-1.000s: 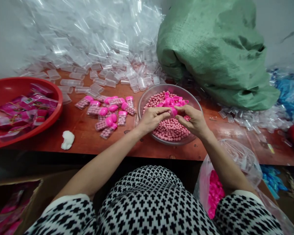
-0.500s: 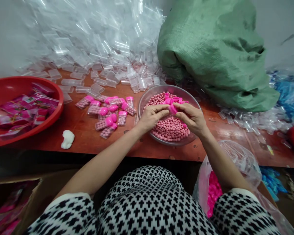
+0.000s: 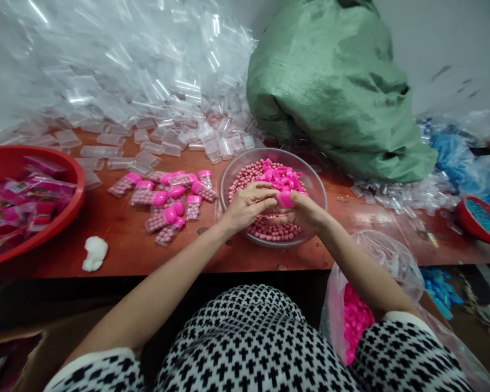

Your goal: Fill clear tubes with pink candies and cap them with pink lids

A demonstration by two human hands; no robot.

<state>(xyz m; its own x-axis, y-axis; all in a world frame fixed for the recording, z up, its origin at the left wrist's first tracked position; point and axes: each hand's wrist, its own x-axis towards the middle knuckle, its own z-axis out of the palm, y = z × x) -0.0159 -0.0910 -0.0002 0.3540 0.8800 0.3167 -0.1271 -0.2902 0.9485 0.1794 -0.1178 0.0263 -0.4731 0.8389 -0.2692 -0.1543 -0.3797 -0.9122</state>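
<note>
Over a clear bowl (image 3: 323, 202) of pink beads (image 3: 275, 228), my two hands meet at a bright pink cap (image 3: 286, 198). My left hand (image 3: 251, 204) grips it from the left, fingers bent together. From the right, the thumb of my right hand (image 3: 306, 211) presses against the cap, with the other fingers curled below. Whether a clear tube sits under the cap is hidden by my fingers. Loose pink caps (image 3: 283, 177) lie on the beads just beyond. Left of the bowl are several bead-filled bottles (image 3: 161, 219) with pink lids.
Clear empty tubes (image 3: 106, 151) are heaped along the back. A green sack (image 3: 335, 98) leans behind the bowl. A red basin (image 3: 79, 185) holds pink packets at left, near a white lump (image 3: 95, 253). At right are a red bowl (image 3: 467, 218) of blue beads and a bag of pink caps (image 3: 356, 316).
My hands have lowered slightly with the pink cap, and the right fingers have curled beneath it. The view has swung a little, shifting most of the tabletop leftward.
</note>
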